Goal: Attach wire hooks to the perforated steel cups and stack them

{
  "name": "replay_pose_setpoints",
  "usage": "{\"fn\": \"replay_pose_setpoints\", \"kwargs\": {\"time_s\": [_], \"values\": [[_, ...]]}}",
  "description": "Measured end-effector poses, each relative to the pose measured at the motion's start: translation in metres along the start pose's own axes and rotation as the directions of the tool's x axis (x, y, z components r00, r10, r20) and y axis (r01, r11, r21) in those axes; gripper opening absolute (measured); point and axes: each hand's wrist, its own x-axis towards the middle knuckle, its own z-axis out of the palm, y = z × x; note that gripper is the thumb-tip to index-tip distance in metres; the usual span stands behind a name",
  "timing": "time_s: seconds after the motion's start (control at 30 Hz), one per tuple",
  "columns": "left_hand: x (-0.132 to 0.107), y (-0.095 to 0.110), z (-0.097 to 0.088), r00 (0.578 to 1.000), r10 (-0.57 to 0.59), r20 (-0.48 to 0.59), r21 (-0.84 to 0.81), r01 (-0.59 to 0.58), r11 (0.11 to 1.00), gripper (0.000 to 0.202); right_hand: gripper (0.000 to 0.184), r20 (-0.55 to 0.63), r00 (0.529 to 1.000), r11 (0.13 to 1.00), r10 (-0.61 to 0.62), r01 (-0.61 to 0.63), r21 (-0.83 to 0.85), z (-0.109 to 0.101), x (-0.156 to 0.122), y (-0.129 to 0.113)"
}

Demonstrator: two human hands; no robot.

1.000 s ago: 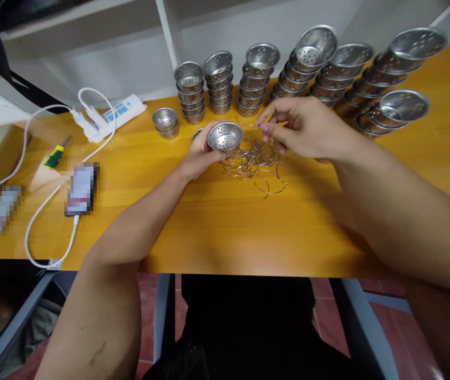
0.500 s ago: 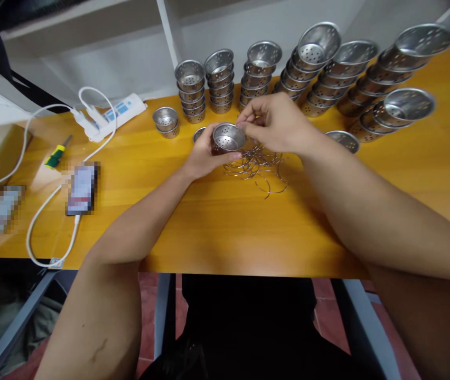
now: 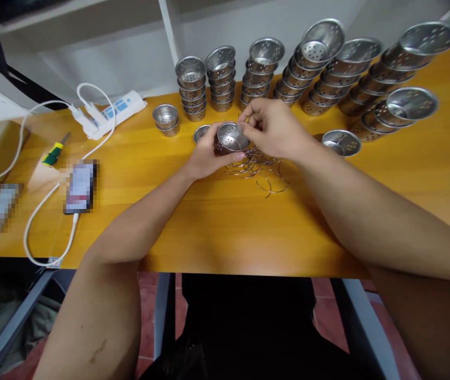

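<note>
My left hand (image 3: 208, 153) is wrapped round a small perforated metal cup (image 3: 232, 138), its open mouth tipped up toward me. At the cup's right rim, the thumb and fingertips of my right hand (image 3: 269, 126) are pinched together; what they grip, if anything, is too small to make out. Under the right hand lies a tangle of thin curved wires (image 3: 244, 168), with a loose wire arc (image 3: 274, 192) nearer me. Another perforated cup (image 3: 201, 133) stands just behind my left hand and is partly hidden by it.
Stacks of perforated cups (image 3: 266, 68) line the back. A short stack (image 3: 166, 120) stands left, a single cup (image 3: 341, 142) right. Further left lie a power strip (image 3: 116, 113), a screwdriver (image 3: 53, 154) and a phone (image 3: 80, 186) on a white cable (image 3: 29, 227).
The cup and my left hand have shifted slightly to the right. My right hand stays pinched at the rim, a little lower. The whole view has moved slightly.
</note>
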Motion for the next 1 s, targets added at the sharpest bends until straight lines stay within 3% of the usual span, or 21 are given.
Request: {"fn": "replay_pose_setpoints", "kwargs": {"time_s": [0.17,0.4,0.6,0.7,0.83,1.0], "values": [[-0.003,0.008,-0.002,0.998,-0.042,0.054,0.05,0.039,0.998,0.128,0.057,-0.026,0.999,0.999,-0.046,0.046,-0.001,0.002,0.001,0.003],[-0.001,0.027,-0.003,0.996,-0.026,0.085,0.097,0.017,0.995,0.143,0.056,-0.051,0.999,0.999,0.011,-0.013,-0.045,0.011,-0.003,-0.002],[-0.001,0.025,0.0,0.999,-0.006,0.04,0.077,0.003,0.997,0.123,0.051,-0.041,0.999,0.999,0.031,-0.032,-0.008,0.013,-0.005,-0.01],[-0.001,0.027,-0.001,0.997,-0.068,0.027,0.037,0.067,0.997,0.111,0.052,0.032,0.999,1.0,-0.022,0.021,0.021,0.002,-0.002,-0.009],[-0.001,0.03,-0.004,0.981,-0.195,-0.006,-0.092,0.194,0.977,0.104,0.07,0.21,0.972,0.99,-0.11,0.088,0.112,-0.016,0.0,-0.001],[-0.002,0.029,-0.007,0.977,-0.215,0.009,-0.165,0.214,0.963,0.11,0.078,0.221,0.967,0.975,-0.125,0.079,0.207,-0.018,-0.002,0.0]]}}
